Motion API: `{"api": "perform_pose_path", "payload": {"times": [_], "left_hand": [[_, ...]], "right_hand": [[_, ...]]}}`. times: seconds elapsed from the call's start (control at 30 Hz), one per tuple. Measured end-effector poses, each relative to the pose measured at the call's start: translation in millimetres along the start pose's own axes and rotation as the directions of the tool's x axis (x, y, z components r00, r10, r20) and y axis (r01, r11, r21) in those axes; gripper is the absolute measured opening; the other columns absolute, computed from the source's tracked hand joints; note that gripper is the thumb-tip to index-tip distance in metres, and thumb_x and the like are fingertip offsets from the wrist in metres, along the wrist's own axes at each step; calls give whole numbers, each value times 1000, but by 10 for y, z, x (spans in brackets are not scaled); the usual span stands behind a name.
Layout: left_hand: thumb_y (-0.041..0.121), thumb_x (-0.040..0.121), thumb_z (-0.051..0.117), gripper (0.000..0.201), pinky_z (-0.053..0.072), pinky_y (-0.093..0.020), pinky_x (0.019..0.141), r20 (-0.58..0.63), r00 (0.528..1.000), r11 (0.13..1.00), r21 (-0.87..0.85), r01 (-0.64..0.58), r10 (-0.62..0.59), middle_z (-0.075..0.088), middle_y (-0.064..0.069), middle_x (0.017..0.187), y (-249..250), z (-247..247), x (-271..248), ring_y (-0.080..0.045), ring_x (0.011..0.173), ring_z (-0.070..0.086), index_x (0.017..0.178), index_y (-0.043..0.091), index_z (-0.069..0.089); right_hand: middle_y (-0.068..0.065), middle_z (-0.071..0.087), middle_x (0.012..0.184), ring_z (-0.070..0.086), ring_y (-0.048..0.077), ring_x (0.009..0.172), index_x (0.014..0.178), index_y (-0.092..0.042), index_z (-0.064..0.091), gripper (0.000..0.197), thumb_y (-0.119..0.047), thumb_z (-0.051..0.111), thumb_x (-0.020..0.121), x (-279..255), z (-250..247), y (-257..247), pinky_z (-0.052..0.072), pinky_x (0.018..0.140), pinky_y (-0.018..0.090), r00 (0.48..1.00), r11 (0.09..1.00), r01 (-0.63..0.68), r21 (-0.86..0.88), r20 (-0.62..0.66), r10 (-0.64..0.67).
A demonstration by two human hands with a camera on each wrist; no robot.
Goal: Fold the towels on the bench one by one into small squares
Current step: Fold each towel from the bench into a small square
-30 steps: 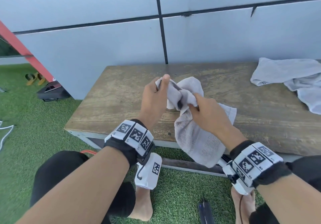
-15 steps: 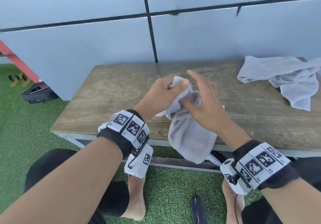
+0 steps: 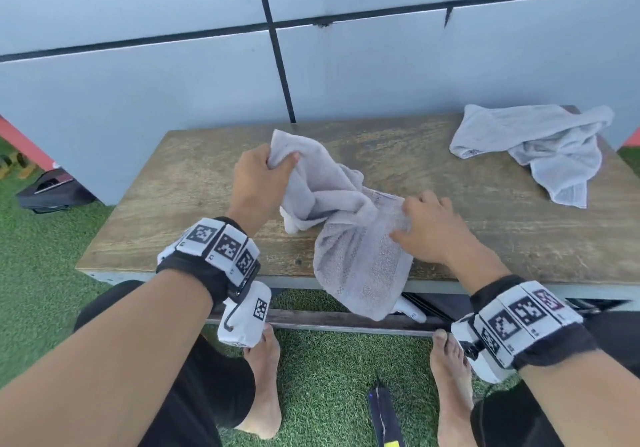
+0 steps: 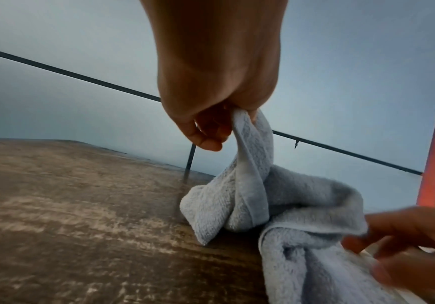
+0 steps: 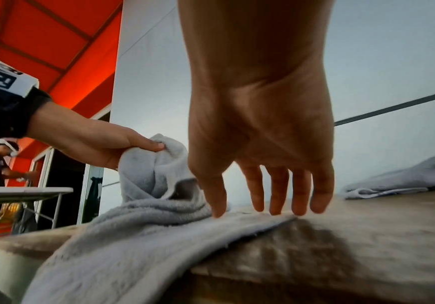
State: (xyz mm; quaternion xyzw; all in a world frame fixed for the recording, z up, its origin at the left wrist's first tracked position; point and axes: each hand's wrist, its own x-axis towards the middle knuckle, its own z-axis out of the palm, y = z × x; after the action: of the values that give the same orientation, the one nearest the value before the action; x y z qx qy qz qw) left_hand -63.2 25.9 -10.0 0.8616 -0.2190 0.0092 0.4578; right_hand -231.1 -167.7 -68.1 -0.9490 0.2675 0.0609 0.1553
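Note:
A crumpled grey towel (image 3: 349, 231) lies across the front of the wooden bench (image 3: 180, 211), its lower end hanging over the front edge. My left hand (image 3: 263, 176) pinches one corner of the towel (image 4: 250, 164) and lifts it up above the bench. My right hand (image 3: 426, 228) rests on the towel's right side with straight, spread fingers (image 5: 276, 193) touching the cloth (image 5: 138, 232). A second grey towel (image 3: 540, 148) lies bunched at the bench's far right corner, apart from both hands.
A pale panelled wall (image 3: 173, 75) rises right behind the bench. Green turf (image 3: 38, 273) surrounds it, and my bare feet (image 3: 263, 377) stand under the front edge. A dark bag (image 3: 52, 190) sits on the ground at the left. A dark tool (image 3: 382, 412) lies between my feet.
The hands, together on the bunched towel before, have parted. The left hand has drawn a corner up and to the left. The right hand let go and came down flat on the right side.

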Motion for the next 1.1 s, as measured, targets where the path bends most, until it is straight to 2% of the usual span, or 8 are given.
{"api": "perform_pose_path", "payload": {"times": [0.17, 0.33, 0.47, 0.63, 0.8, 0.87, 0.97, 1.1], "left_hand": [[28, 98, 60, 34, 31, -17, 46, 234, 972, 999, -29, 25, -17, 45, 11, 56, 20, 151, -128, -6, 51, 39, 66, 20, 53], [28, 99, 59, 21, 51, -36, 67, 534, 823, 979, -41, -202, 192, 69, -6, 85, 184, 419, -298, -15, 68, 60, 93, 10, 68], [24, 100, 60, 24, 38, -15, 54, 472, 849, 971, -107, -213, 238, 59, 16, 59, 234, 365, -320, 1, 53, 46, 76, 24, 61], [31, 100, 59, 36, 31, -20, 50, 240, 952, 974, -172, -150, 189, 48, 3, 62, 62, 55, -224, -8, 55, 40, 76, 4, 53], [27, 100, 57, 34, 27, -13, 46, 14, 997, 994, -83, -70, 71, 37, 10, 58, -89, -183, -98, -1, 48, 32, 71, 19, 41], [18, 94, 57, 7, 39, -18, 61, 19, 998, 991, 122, -57, 55, 52, 6, 81, -130, -215, -116, -6, 71, 50, 93, 18, 50], [23, 79, 65, 66, 33, -37, 100, 213, 969, 921, 337, -194, 126, 40, -1, 130, -129, -140, -215, -19, 120, 37, 137, 37, 38], [48, 81, 65, 18, 26, -50, 106, 436, 896, 791, 521, -322, 78, 49, 4, 122, -132, 66, -238, -21, 125, 32, 91, 34, 61]], "right_hand": [[6, 42, 138, 32, 29, 130, 141, -21, 39, 60, -50, 57, 92, -107, 86, -95, 35, 105, 44, 976, 979, 142, 149, -185, -113], [-5, 48, 121, 33, 21, 119, 128, -25, 49, 38, -31, 61, 92, -99, 30, -240, 33, 99, 34, 888, 804, 432, 408, -349, -300], [-3, 49, 91, 41, 23, 99, 84, -18, 50, 17, -26, 60, 95, -12, 40, -325, 39, 90, 39, 867, 800, 451, 396, -405, -289], [-11, 48, 74, 44, 10, 70, 84, -21, 47, 18, -26, 59, 97, 24, -82, -495, 33, 63, 26, 826, 662, 540, 519, -479, -298], [1, 65, 88, 59, 14, 87, 95, -14, 56, 8, -15, 64, 93, 114, 0, -586, 46, 77, 23, 866, 711, 496, 498, -340, -366], [2, 66, 86, 60, 18, 86, 88, -15, 58, 8, -14, 64, 93, 153, 44, -599, 49, 77, 32, 874, 740, 483, 467, -298, -383], [-4, 65, 82, 59, 13, 82, 87, -16, 64, 8, -10, 66, 92, 172, 70, -669, 43, 71, 16, 858, 694, 510, 508, -354, -372], [-7, 66, 87, 61, 9, 88, 97, -17, 68, 6, -14, 68, 92, 179, 47, -709, 40, 75, 5, 853, 662, 518, 542, -389, -348]]}}
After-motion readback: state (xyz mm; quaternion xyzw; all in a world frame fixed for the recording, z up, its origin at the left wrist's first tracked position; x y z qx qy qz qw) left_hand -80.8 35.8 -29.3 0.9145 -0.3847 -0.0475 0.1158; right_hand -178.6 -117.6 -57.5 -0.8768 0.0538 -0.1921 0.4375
